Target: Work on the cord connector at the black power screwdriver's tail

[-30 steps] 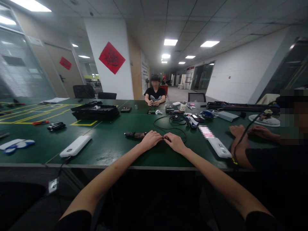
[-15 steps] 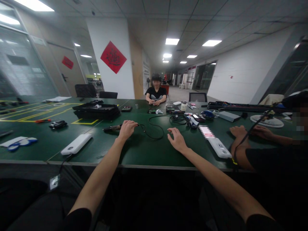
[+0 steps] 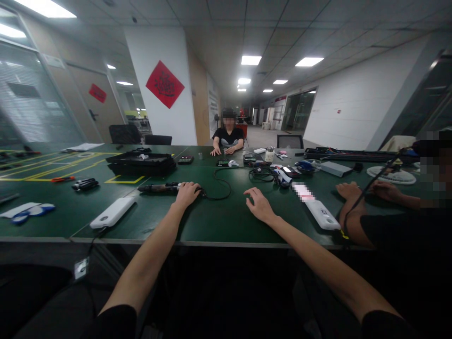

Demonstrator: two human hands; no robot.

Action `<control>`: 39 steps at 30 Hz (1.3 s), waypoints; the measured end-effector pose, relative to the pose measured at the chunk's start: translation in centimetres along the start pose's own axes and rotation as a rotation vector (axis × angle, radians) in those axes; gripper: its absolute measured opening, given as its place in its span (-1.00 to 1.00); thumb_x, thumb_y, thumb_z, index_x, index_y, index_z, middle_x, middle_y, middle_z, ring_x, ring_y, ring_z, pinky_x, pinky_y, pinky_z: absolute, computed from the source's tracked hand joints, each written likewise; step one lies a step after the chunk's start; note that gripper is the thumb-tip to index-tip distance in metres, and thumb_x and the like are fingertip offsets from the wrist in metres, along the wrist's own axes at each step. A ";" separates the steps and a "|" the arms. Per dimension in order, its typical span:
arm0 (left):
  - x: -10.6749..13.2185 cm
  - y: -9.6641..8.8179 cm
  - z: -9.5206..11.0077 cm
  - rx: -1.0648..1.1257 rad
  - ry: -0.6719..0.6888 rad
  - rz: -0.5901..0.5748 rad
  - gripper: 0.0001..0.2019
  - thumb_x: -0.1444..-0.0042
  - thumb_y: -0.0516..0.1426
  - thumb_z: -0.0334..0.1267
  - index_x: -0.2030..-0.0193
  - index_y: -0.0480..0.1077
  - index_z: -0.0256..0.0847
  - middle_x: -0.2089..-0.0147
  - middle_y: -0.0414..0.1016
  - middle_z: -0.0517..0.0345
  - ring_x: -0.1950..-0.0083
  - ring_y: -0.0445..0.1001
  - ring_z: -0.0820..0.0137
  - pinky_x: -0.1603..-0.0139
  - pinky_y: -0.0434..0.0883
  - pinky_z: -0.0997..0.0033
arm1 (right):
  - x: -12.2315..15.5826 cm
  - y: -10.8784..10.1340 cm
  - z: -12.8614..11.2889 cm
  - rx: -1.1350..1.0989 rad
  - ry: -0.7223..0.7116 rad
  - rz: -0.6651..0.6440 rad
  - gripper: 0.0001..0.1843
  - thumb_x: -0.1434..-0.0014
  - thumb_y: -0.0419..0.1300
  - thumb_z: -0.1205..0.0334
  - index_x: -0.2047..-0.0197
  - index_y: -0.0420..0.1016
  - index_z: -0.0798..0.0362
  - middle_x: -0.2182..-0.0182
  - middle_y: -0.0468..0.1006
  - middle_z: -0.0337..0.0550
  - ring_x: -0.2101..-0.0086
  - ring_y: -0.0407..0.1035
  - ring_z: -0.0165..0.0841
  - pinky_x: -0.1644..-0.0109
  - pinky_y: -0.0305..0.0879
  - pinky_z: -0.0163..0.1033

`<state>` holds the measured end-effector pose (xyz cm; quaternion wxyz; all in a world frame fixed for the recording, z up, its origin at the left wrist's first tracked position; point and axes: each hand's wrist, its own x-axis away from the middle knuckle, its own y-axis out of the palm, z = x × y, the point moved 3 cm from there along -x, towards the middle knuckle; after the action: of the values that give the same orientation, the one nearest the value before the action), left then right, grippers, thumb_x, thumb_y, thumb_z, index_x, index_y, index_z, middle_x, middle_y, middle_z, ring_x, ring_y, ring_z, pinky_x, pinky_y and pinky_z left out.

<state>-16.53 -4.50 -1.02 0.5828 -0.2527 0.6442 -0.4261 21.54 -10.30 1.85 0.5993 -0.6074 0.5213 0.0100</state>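
Note:
My left hand [image 3: 187,193] is closed round the cable end of a dark corded tool [image 3: 158,188] that lies flat on the green table [image 3: 219,221], pointing left. The tool's black cable [image 3: 222,186] loops to the right toward a tangle of wires. About a hand's width right of that loop, my right hand [image 3: 259,204] hovers just above the table with its fingers spread and nothing in it.
A white power bank [image 3: 111,212] lies left of my hand, a second white device [image 3: 322,214] to the right. A black tray [image 3: 141,163] stands behind. One person sits across the table; another person's hands [image 3: 367,193] rest at the right. Small tools lie at the left.
My hands have parted. The left one has carried the corded tool left and further back and laid it flat. The right one let go of the cable and opened.

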 end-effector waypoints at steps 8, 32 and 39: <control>-0.6 -0.2 6.1 0.086 0.242 -0.069 -0.63 -0.38 0.18 -0.09 -0.21 0.39 -0.23 -0.19 0.44 -0.05 -0.11 0.51 0.23 -0.11 0.53 0.07 | 0.0 0.1 -0.9 0.019 -0.059 -0.077 -0.81 -0.39 0.16 0.23 -0.05 0.49 -0.06 0.00 0.47 -0.05 -0.04 0.36 -0.15 -0.16 0.36 -0.03; -0.4 -3.0 9.7 0.162 0.401 -0.033 -0.57 -0.43 0.04 0.03 -0.36 0.33 0.09 -0.21 0.46 0.06 -0.21 0.39 0.19 -0.25 0.25 0.15 | 0.1 0.4 -0.9 0.025 -0.121 -0.172 -0.84 -0.48 0.10 0.19 -0.02 0.47 -0.02 0.12 0.58 -0.06 0.10 0.45 -0.20 -0.07 0.33 -0.08; 0.3 -3.2 12.8 0.135 0.492 -0.047 -0.50 -0.32 0.16 -0.02 -0.38 0.32 0.06 -0.15 0.40 -0.05 -0.19 0.36 0.08 -0.26 0.23 0.05 | 0.3 1.0 -0.4 0.031 -0.070 -0.150 -0.86 -0.49 0.11 0.17 -0.01 0.46 -0.04 0.13 0.60 -0.10 0.12 0.50 -0.24 -0.03 0.35 -0.16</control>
<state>-4.73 -9.63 2.07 0.4138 -0.1168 0.7305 -0.5305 20.75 -10.50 1.08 0.6256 -0.6346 0.4531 -0.0219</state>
